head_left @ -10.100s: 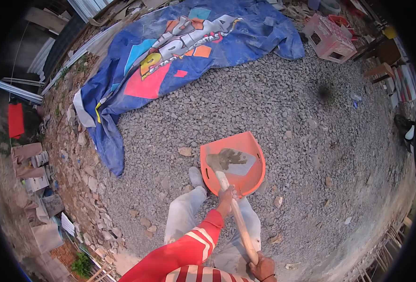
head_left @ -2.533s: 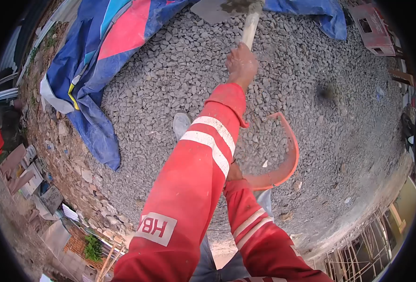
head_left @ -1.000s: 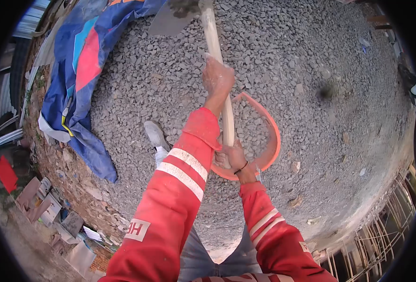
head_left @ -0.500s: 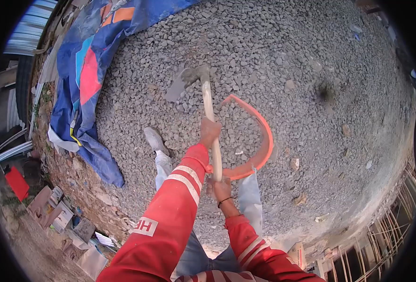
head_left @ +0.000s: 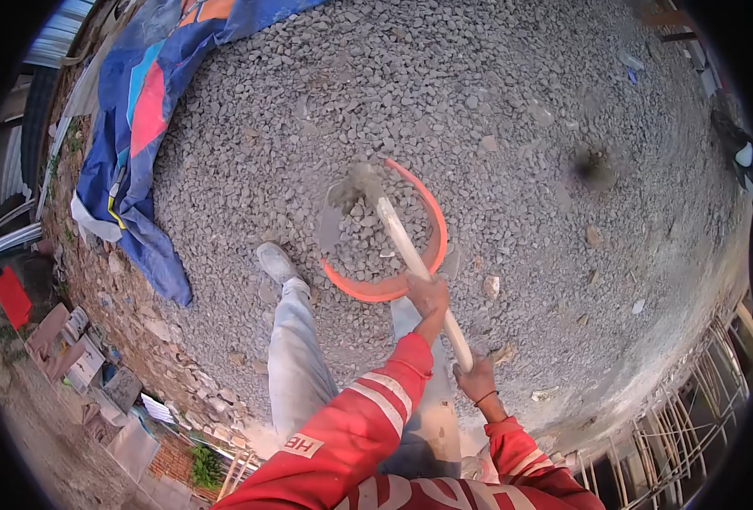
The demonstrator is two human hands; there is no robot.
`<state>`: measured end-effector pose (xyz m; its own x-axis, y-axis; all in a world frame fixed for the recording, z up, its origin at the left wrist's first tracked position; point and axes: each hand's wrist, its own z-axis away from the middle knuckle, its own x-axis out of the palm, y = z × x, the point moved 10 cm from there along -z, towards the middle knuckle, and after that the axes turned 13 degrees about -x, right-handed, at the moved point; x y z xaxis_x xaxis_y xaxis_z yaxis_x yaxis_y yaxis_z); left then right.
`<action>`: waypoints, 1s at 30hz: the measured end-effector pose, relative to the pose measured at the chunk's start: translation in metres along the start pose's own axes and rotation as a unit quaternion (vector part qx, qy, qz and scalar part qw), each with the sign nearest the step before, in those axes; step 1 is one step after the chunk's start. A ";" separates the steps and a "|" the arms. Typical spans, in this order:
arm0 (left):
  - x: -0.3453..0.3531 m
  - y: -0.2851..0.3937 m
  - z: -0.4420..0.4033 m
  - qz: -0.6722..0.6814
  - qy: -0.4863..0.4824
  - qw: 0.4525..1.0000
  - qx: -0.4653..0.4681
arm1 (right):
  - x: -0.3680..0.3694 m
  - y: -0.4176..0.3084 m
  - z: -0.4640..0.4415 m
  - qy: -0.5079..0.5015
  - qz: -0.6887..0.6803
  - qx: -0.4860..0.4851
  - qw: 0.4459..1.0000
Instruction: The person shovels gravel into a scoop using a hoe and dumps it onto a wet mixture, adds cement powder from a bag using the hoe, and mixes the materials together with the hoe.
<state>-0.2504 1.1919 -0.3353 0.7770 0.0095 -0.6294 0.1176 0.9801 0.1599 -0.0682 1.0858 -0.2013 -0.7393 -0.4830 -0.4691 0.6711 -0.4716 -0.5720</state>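
Observation:
Both my hands grip the pale wooden handle of a hoe. My left hand is wrapped round the middle of the handle. Lower down, near its end, my right hand is closed on it, with a dark band at the wrist. The dirt-caked hoe head lies at the left side of an orange rubber basin, its blade beside the gravel there. Only a curved orange rim shows, and grey stones lie inside it. The basin's left side is hidden by the blade and stones.
Grey gravel spreads all round. A blue tarp lies at the left. My shoe stands on the stones left of the basin. Bamboo poles are at lower right, with boards and a red cloth at lower left.
The hoe head has come back from the gravel beyond the basin to its left rim. Both hands have moved down and right with the handle, which now slants more.

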 end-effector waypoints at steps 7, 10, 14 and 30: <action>-0.023 0.057 0.009 0.120 -0.116 0.986 0.024 | 0.002 -0.007 -0.067 0.067 -0.011 -0.038 0.997; -0.041 0.069 -0.044 0.134 -0.190 0.964 0.129 | 0.024 0.023 -0.160 0.015 -0.022 -0.035 0.999; -0.039 -0.009 -0.130 -0.207 -0.099 0.948 0.222 | 0.011 0.061 -0.313 0.067 0.214 -0.102 0.969; 0.050 -0.108 -0.207 -0.239 -0.162 0.953 0.096 | 0.114 0.063 -0.419 0.209 0.167 -0.050 0.962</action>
<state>-0.3521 1.1271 -0.5415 0.7529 -0.5201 -0.4031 0.5918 0.8031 0.0692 -0.1334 1.3103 -0.5721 -0.4548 -0.2457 -0.8560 0.8819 -0.2582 -0.3944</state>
